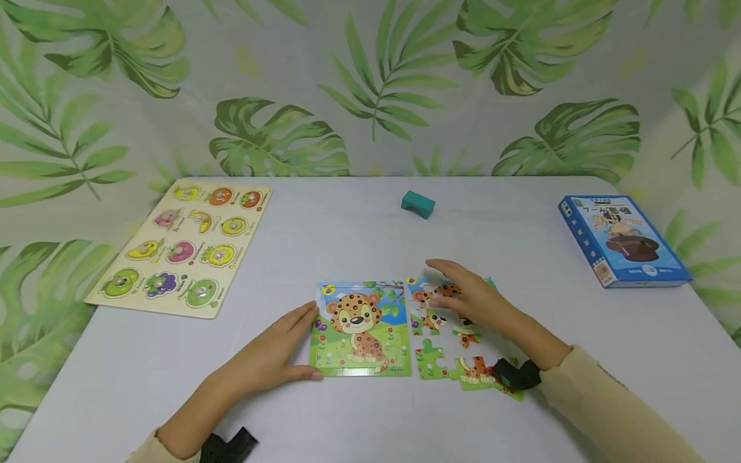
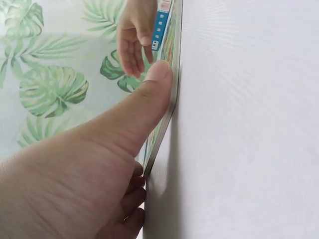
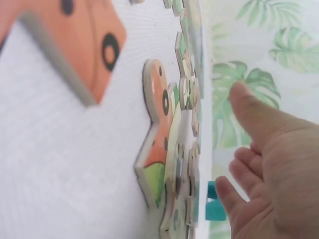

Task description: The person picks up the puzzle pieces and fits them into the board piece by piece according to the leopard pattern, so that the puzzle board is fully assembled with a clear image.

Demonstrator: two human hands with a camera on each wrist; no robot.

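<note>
In the head view, a square puzzle board (image 1: pixel 360 331) with a finished leopard picture lies flat on the white table. My left hand (image 1: pixel 269 354) is spread along its left side, fingertips at the upper left edge and thumb at the lower left corner. The left wrist view shows the thumb (image 2: pixel 158 74) right at the board's edge. To the board's right lie loose leopard puzzle pieces (image 1: pixel 429 360), several of them partly hidden under my right hand (image 1: pixel 471 299). That hand hovers over them, fingers extended and thumb apart, with nothing between them in the right wrist view.
A wooden fruit peg board (image 1: pixel 191 302) lies at the table's left. A teal block (image 1: pixel 418 204) sits at the back middle, and a blue box (image 1: pixel 628 241) at the right. Each wrist carries a black strap device (image 1: pixel 517 374). Leaf-patterned cloth (image 1: pixel 388 83) hangs behind the table.
</note>
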